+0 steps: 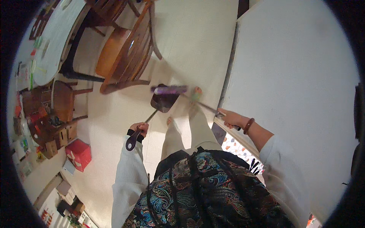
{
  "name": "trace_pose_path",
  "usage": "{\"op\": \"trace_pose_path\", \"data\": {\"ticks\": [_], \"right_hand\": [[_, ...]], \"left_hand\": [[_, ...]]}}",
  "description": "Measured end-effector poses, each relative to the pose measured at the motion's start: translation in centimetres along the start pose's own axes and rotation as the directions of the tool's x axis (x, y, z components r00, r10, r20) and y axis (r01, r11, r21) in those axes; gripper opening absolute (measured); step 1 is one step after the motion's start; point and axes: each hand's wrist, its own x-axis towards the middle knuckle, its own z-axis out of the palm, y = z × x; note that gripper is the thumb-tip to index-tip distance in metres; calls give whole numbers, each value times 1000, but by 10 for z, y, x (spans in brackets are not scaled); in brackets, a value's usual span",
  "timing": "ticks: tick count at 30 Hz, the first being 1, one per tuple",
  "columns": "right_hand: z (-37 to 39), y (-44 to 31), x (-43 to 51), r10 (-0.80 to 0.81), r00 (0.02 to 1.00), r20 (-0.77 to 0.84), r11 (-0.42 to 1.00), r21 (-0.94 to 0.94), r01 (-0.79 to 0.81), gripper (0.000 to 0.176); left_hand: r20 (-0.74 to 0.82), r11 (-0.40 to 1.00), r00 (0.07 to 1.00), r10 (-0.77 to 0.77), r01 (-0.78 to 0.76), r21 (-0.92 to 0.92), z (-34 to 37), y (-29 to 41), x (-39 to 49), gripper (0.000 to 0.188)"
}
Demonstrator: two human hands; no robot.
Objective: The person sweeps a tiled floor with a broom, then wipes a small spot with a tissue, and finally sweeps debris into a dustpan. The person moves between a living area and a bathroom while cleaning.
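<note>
My left hand [140,128] is closed around the handle of a dark long-handled dustpan [165,102], with the handle's flat end sticking out behind my wrist. The pan is in front of my feet. In my right hand [232,118] is the metal stick of a broom [171,90]. The broom's purple-and-white head is blurred and lies across the far part of the pan in this view. Whether its bristles touch the pan or the floor, I cannot tell. Any debris inside the pan is too blurred to make out.
A wooden chair [128,54] stands left of the pan beside a pale table [54,45]. Another wooden chair [63,99] and a red box [79,154] are farther left. A white wall [291,71] with a dark baseboard [229,65] runs along my right.
</note>
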Motion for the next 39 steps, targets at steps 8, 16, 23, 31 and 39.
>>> {"op": "trace_pose_path", "data": {"ticks": [8, 16, 23, 31, 39], "right_hand": [[-30, 23, 27, -172, 953, -248, 906, 340, 252, 24], [71, 112, 181, -211, 959, -187, 976, 13, 218, 39], [245, 129, 146, -281, 958, 60, 948, -136, 287, 75], [133, 46, 5, -186, 937, 294, 956, 276, 103, 64], [72, 57, 25, -35, 993, -113, 956, 286, 67, 59]], "left_hand": [[-112, 967, 994, 4, 25, 252, -103, 10, -77, 25], [-105, 981, 976, -192, 195, 22, -142, 31, -84, 16], [0, 953, 954, -301, 301, 20, -136, 29, -94, 25], [-112, 994, 993, -47, 57, 93, -153, 34, -91, 21], [-239, 958, 971, 5, 64, 281, -152, 13, -103, 23]]}}
